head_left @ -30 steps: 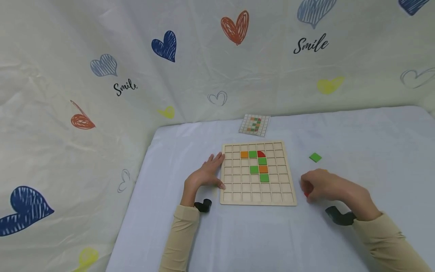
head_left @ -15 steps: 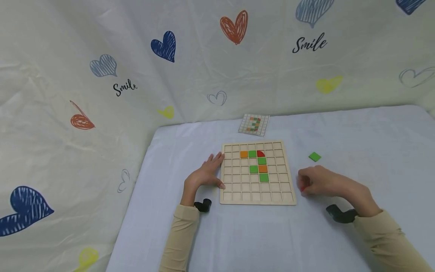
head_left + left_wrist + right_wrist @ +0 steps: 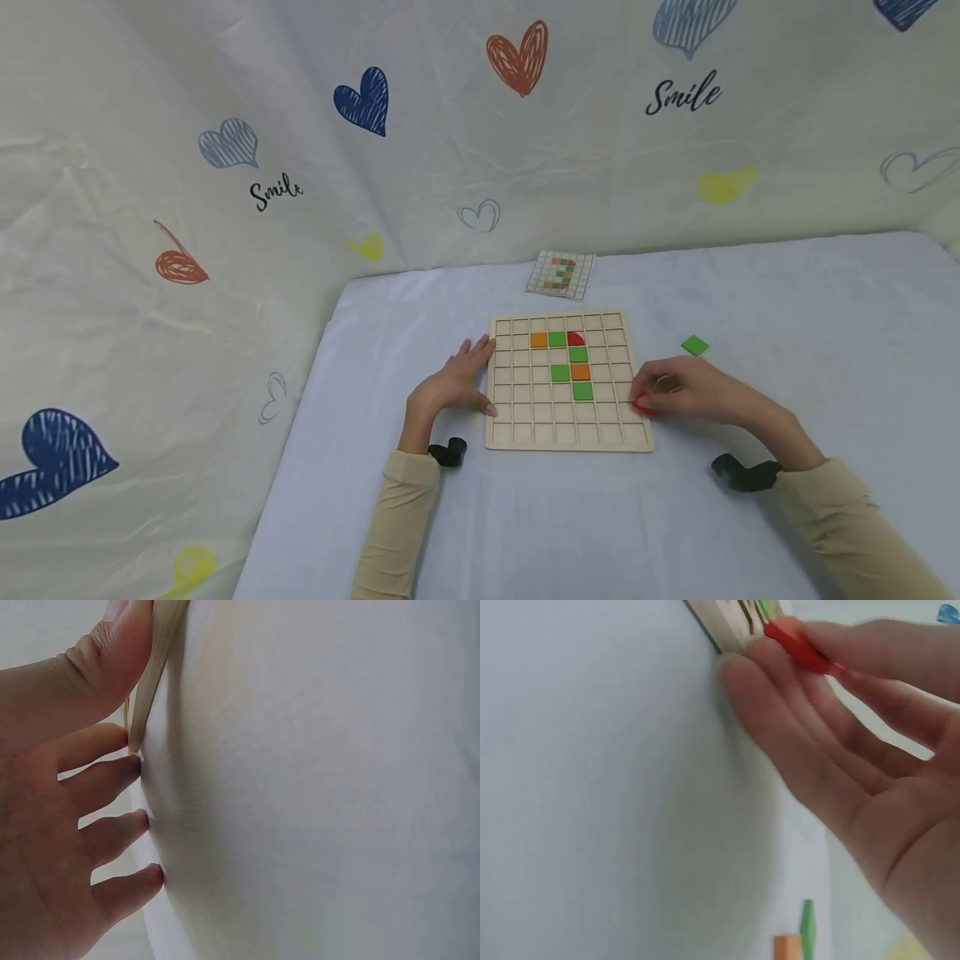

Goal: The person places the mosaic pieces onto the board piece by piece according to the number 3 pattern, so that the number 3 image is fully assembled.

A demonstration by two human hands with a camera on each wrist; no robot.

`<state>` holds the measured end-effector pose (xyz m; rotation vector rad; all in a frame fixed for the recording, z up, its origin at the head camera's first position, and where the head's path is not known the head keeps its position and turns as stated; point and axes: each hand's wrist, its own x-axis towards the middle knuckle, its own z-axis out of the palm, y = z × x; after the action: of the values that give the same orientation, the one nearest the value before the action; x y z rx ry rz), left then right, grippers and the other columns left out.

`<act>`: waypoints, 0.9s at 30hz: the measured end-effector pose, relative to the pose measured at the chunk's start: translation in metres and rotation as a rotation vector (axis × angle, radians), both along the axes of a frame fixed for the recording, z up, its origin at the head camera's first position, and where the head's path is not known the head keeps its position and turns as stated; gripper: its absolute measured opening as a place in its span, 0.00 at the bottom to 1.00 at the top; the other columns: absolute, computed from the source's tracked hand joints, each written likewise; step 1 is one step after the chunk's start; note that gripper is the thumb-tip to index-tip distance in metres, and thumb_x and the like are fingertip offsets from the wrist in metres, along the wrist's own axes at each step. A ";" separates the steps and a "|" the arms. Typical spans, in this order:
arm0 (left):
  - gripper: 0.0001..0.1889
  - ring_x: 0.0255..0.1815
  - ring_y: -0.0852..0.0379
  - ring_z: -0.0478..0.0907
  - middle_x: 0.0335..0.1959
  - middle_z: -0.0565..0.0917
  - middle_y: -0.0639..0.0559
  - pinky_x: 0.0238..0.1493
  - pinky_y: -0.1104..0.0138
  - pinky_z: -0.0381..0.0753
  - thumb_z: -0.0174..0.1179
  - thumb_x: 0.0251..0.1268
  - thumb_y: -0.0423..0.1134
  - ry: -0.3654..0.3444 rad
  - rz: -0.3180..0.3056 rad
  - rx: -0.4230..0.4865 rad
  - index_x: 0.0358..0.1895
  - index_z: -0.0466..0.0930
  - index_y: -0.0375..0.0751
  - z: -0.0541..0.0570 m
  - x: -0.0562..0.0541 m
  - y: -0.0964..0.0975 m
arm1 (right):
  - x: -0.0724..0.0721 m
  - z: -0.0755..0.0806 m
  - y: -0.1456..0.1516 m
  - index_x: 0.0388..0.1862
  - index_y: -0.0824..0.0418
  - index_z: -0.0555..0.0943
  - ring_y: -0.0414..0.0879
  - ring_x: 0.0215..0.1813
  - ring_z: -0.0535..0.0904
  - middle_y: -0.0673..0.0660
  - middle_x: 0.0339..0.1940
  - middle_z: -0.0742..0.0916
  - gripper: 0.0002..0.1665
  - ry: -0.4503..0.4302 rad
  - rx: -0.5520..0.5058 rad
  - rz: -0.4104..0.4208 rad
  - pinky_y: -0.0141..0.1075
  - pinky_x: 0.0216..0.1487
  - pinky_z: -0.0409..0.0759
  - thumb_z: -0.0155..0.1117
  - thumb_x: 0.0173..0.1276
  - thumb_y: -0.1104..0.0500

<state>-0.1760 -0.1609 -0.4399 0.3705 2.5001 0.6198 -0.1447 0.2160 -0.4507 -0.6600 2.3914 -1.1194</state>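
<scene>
A square wooden grid board (image 3: 528,423) lies flat on the white cloth. Several orange, green and red tiles sit in its cells, among them a red rounded tile (image 3: 575,339) and an orange tile (image 3: 580,372). The left hand (image 3: 453,383) rests with spread fingers along the board's left edge, thumb lower down on the same side; its wrist view shows the fingertips by that edge. The right hand (image 3: 690,388) pinches a red tile (image 3: 799,646) between thumb and fingers, over the board's right edge in the head view.
Behind the board lies a printed pattern card (image 3: 561,276) showing coloured cells. A loose green tile (image 3: 695,345) is on the cloth to the right, and an orange tile (image 3: 786,948) shows beside it in the right wrist view. A patterned curtain (image 3: 420,167) hangs behind the table.
The right hand has moved left from the cloth to the board's right edge, carrying the red tile. The left hand and the tiles on the board have stayed put.
</scene>
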 end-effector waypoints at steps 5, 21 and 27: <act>0.62 0.87 0.47 0.30 0.87 0.39 0.51 0.85 0.50 0.36 0.79 0.54 0.39 -0.013 -0.005 -0.027 0.85 0.42 0.45 0.000 0.000 0.000 | 0.000 -0.003 -0.006 0.45 0.58 0.87 0.41 0.38 0.83 0.51 0.40 0.88 0.08 0.012 -0.039 -0.059 0.29 0.40 0.83 0.69 0.68 0.65; 0.61 0.87 0.45 0.31 0.87 0.42 0.50 0.85 0.49 0.38 0.80 0.52 0.39 0.001 0.004 0.004 0.85 0.44 0.44 -0.001 0.000 -0.001 | 0.008 -0.012 -0.034 0.50 0.57 0.89 0.38 0.42 0.85 0.50 0.44 0.91 0.16 0.123 -0.074 -0.133 0.27 0.46 0.84 0.77 0.63 0.59; 0.61 0.87 0.46 0.32 0.87 0.42 0.51 0.85 0.49 0.38 0.80 0.52 0.39 0.001 0.007 0.004 0.85 0.45 0.44 -0.001 -0.001 -0.002 | 0.010 -0.013 -0.045 0.49 0.56 0.90 0.43 0.43 0.82 0.48 0.43 0.90 0.16 0.115 -0.053 -0.134 0.27 0.44 0.82 0.79 0.62 0.57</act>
<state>-0.1768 -0.1627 -0.4407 0.3637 2.5030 0.6275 -0.1348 0.1707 -0.4640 -0.6040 2.5438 -1.2344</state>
